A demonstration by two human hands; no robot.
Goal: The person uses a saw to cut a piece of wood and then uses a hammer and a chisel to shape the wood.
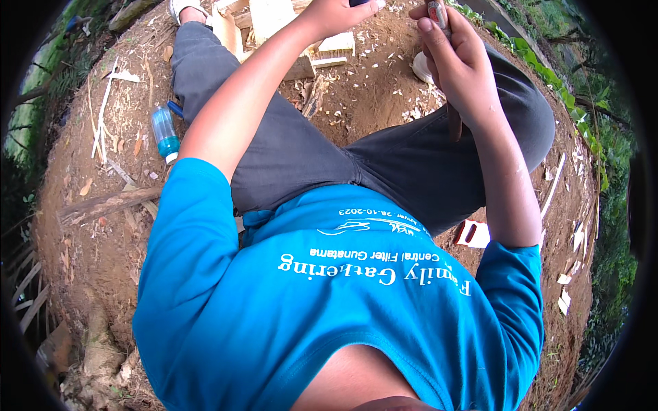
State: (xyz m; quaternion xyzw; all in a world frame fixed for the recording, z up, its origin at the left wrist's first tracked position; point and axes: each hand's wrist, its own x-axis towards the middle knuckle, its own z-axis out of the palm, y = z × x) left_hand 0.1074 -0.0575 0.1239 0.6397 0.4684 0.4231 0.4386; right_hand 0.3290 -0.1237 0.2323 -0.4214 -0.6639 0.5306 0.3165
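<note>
I saw two packages on the bare dirt. A small clear plastic bottle with blue contents and a white cap (165, 133) lay beside my left thigh. A small red-and-white carton (472, 233) sat by my right elbow. I spotted no signs or screens.

Bare brown dirt ground (363, 89), strewn with pale wood chips (404, 103). On it lie wood blocks (274, 27) at the top, a blue bottle (165, 133) (on its side), a branch (110, 203), and slats (554, 185) at the right.
</note>
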